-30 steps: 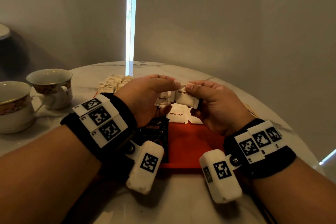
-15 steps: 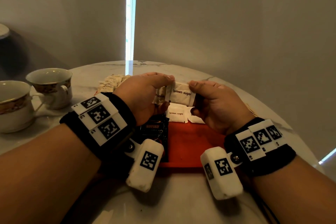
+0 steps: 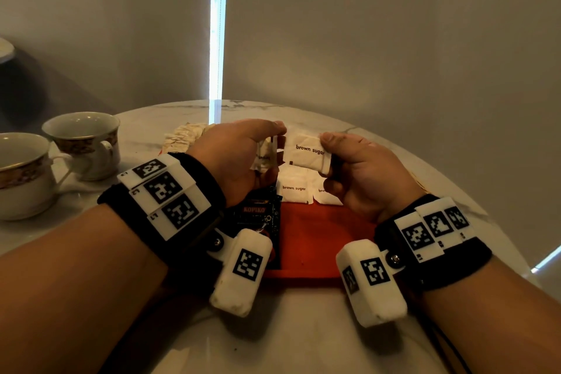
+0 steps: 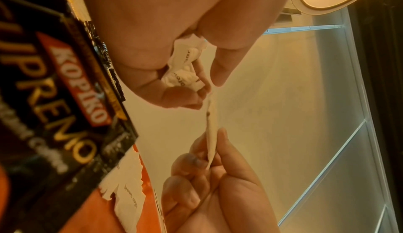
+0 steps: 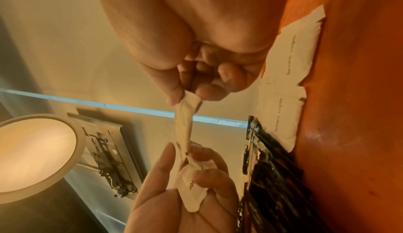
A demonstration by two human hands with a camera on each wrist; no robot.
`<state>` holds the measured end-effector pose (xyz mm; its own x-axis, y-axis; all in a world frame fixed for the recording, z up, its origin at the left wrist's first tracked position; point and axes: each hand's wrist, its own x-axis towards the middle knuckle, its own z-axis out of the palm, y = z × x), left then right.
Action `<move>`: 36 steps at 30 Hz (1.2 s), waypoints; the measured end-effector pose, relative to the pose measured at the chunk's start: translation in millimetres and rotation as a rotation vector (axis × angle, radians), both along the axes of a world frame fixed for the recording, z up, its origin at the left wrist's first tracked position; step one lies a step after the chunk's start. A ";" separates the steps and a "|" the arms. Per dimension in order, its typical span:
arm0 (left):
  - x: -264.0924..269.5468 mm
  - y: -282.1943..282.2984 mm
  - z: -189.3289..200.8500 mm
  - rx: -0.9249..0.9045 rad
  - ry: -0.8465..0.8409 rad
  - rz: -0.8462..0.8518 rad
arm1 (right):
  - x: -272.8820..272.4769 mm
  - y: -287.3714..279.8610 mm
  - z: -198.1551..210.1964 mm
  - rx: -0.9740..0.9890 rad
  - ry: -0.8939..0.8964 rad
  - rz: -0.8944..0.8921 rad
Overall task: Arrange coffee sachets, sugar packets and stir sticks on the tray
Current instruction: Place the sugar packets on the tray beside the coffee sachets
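Above the far end of the red tray [image 3: 312,240], my right hand [image 3: 326,158] pinches one end of a white "brown sugar" packet [image 3: 308,153]. My left hand [image 3: 273,146] grips a crumpled bunch of sugar packets [image 3: 263,156] that meets the packet's other end. The right wrist view shows the packet [image 5: 184,129] stretched edge-on between the two hands. In the left wrist view the bunch [image 4: 185,71] sits inside my curled fingers. Two sugar packets [image 3: 294,189] [image 3: 326,195] lie side by side at the tray's far edge. A black Kopiko coffee sachet [image 3: 261,217] lies on the tray's left side, partly under my left wrist.
A pile of pale packets [image 3: 185,136] lies on the marble table [image 3: 303,337] behind my left hand. Two gold-rimmed cups [image 3: 85,143] [image 3: 21,173] stand at the left. A wall and a blind close off the far side, close behind the table.
Both hands rose a little and drew apart. The packet in my right hand turned its "brown sugar" label upward and now stretches out from the bunch in my left hand.
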<state>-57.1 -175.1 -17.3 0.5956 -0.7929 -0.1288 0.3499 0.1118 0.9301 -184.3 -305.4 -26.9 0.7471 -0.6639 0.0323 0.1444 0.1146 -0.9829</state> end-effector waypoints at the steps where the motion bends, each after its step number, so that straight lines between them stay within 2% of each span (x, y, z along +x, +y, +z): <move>1: 0.2 0.6 1.0 -0.005 0.000 -0.002 | 0.2 -2.4 -0.9 0.019 0.004 -0.019; 5: 2.4 2.5 3.4 -0.028 0.022 0.009 | 0.4 -14.4 -7.3 0.103 0.104 -0.041; 12: 0.3 2.9 5.0 -0.031 0.011 0.028 | -4.5 -19.2 -11.7 0.204 0.327 0.088; 20: -2.8 3.9 5.5 -0.033 0.002 0.022 | -9.6 -11.4 -3.4 0.152 0.453 0.187; 25: -2.2 3.5 5.0 -0.026 0.000 0.026 | -7.0 -10.8 -3.6 0.138 0.453 0.220; 36: -3.6 3.9 6.2 -0.012 0.002 0.030 | -5.6 -12.8 -5.0 0.137 0.401 0.163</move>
<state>-60.7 -171.2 -11.1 0.6189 -0.7762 -0.1206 0.3481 0.1334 0.9279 -189.8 -318.1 -31.9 0.7779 -0.5141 -0.3613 -0.2756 0.2375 -0.9315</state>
